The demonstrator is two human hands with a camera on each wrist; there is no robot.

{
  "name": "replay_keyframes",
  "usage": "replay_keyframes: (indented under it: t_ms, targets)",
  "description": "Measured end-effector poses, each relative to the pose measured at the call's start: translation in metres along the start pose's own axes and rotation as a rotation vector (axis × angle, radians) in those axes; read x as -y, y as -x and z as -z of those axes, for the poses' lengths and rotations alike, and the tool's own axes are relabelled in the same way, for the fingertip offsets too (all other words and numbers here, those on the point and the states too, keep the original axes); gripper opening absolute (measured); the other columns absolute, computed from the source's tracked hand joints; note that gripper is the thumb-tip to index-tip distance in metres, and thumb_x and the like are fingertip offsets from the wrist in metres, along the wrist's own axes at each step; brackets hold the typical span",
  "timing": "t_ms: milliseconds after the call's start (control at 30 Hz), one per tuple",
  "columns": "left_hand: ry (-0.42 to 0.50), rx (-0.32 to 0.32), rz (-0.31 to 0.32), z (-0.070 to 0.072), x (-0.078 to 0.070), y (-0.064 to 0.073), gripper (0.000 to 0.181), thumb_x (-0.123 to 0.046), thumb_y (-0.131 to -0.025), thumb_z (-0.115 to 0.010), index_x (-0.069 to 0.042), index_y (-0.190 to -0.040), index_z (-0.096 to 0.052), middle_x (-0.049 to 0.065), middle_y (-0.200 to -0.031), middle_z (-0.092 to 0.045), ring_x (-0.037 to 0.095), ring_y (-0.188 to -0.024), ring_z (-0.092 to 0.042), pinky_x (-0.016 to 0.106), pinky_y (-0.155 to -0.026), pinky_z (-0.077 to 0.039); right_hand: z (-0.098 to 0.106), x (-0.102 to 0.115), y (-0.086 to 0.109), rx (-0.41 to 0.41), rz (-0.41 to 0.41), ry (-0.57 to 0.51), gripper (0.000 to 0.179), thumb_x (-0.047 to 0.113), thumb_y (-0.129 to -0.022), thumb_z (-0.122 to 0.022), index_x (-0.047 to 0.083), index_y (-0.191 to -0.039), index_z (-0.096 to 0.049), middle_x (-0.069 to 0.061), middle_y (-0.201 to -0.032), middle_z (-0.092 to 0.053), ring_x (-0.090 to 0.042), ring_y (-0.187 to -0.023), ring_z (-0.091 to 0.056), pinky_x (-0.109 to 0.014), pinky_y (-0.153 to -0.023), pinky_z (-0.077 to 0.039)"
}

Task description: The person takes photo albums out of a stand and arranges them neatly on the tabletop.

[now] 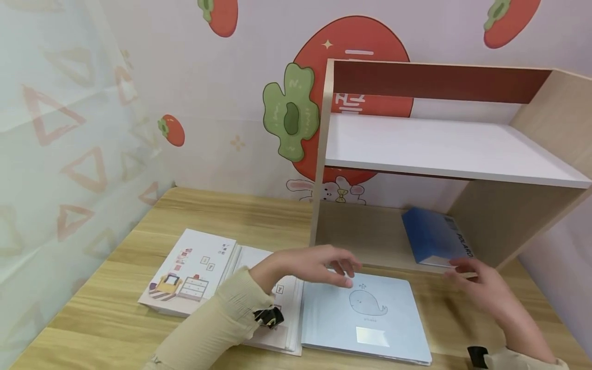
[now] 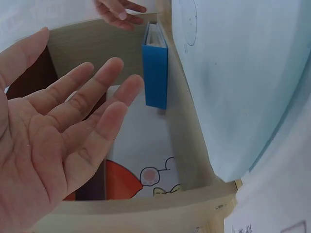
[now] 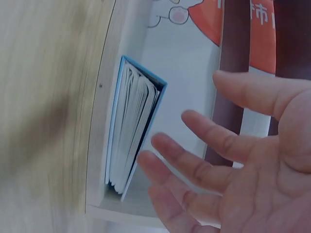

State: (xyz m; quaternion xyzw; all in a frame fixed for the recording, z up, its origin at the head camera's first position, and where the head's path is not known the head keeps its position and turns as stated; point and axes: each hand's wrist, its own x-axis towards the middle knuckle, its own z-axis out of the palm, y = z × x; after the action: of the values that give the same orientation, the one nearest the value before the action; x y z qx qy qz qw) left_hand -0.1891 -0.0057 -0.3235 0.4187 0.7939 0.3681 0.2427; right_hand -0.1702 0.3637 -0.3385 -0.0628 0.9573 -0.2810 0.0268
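A blue album [image 1: 435,236] stands on the lower level of a wooden shelf unit, against its right side; the right wrist view shows the page edges of the album [image 3: 133,126]. My right hand [image 1: 485,293] hovers by the album's front, fingers loosely bent and holding nothing. Over the far left part of a pale blue album [image 1: 365,318] with a whale drawing is my left hand [image 1: 319,264], its fingers relaxed and nothing in them. In the left wrist view the left palm [image 2: 53,141] faces the camera, apart from the blue album [image 2: 155,75].
An open white album [image 1: 194,272] with printed furniture drawings lies left of the pale blue one, partly under the left forearm. The shelf unit [image 1: 439,144] stands at the back right, with a white upper board. Behind is a wall with persimmon pictures.
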Motion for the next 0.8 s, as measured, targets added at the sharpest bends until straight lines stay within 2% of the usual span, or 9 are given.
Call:
replay_keyframes:
  t_ms: [100,233,333,467,567,700,800]
  targets:
    - [0.006,-0.015,-0.01,0.001,0.0,-0.015,0.046,-0.018,-0.098,-0.063,-0.003,-0.139,-0.052,0.016,-0.133,-0.061,0.011,-0.116,-0.061,0.016,-0.099,-0.046,0.004,-0.005,-0.004,-0.01,-0.021,0.011,0.052,0.026,-0.104,-0.05,-0.015,-0.136,-0.043,-0.045,-0.13,-0.045,-0.057,-0.108,-0.056,-0.039,-0.072,-0.054]
    - [-0.007,-0.032,-0.003,0.003,-0.001,-0.033,0.047,-0.019,-0.097,-0.064,-0.004,-0.14,-0.052,0.015,-0.134,-0.06,0.014,-0.119,-0.06,0.015,-0.099,-0.046,0.007,-0.013,-0.009,-0.02,-0.019,0.042,0.056,0.027,-0.103,-0.049,-0.018,-0.137,-0.039,-0.047,-0.134,-0.04,-0.06,-0.11,-0.054,-0.054,-0.079,-0.054]
    - [-0.008,-0.043,0.021,0.004,-0.002,-0.045,0.049,-0.021,-0.097,-0.064,-0.006,-0.142,-0.051,0.014,-0.135,-0.061,0.013,-0.12,-0.06,0.016,-0.098,-0.047,0.008,-0.017,-0.011,-0.035,-0.028,0.05,0.059,0.028,-0.103,-0.048,-0.019,-0.137,-0.037,-0.047,-0.135,-0.038,-0.06,-0.111,-0.052,-0.054,-0.08,-0.052]
    - [-0.007,-0.064,0.037,0.005,-0.005,-0.06,0.051,-0.021,-0.096,-0.066,-0.008,-0.143,-0.05,0.009,-0.136,-0.06,0.013,-0.124,-0.058,0.016,-0.098,-0.047,0.011,-0.021,-0.014,-0.022,-0.081,0.031,0.068,0.034,-0.104,-0.043,-0.02,-0.141,-0.026,-0.048,-0.138,-0.03,-0.063,-0.12,-0.039,-0.063,-0.09,-0.043]
    - [-0.013,-0.073,0.034,0.006,-0.008,-0.07,0.053,-0.021,-0.096,-0.066,-0.008,-0.144,-0.049,0.007,-0.138,-0.058,0.018,-0.128,-0.056,0.016,-0.099,-0.047,0.013,-0.023,-0.015,0.022,-0.123,-0.003,0.076,0.04,-0.105,-0.038,-0.02,-0.146,-0.013,-0.05,-0.143,-0.018,-0.067,-0.128,-0.024,-0.071,-0.097,-0.031]
    - [-0.011,-0.079,0.044,0.003,-0.008,-0.084,0.055,-0.022,-0.096,-0.066,-0.009,-0.145,-0.047,0.008,-0.141,-0.056,0.02,-0.131,-0.054,0.016,-0.099,-0.046,0.014,-0.024,-0.018,0.073,-0.145,-0.054,0.084,0.043,-0.106,-0.032,-0.022,-0.147,0.003,-0.052,-0.145,-0.005,-0.069,-0.131,-0.012,-0.074,-0.101,-0.024]
    - [0.003,-0.079,0.051,0.001,-0.007,-0.092,0.056,-0.021,-0.095,-0.066,-0.008,-0.146,-0.046,0.01,-0.143,-0.055,0.021,-0.132,-0.053,0.017,-0.099,-0.046,0.014,-0.026,-0.021,0.079,-0.15,-0.083,0.086,0.044,-0.106,-0.03,-0.022,-0.146,0.008,-0.052,-0.146,0.0,-0.069,-0.132,-0.008,-0.074,-0.102,-0.022]
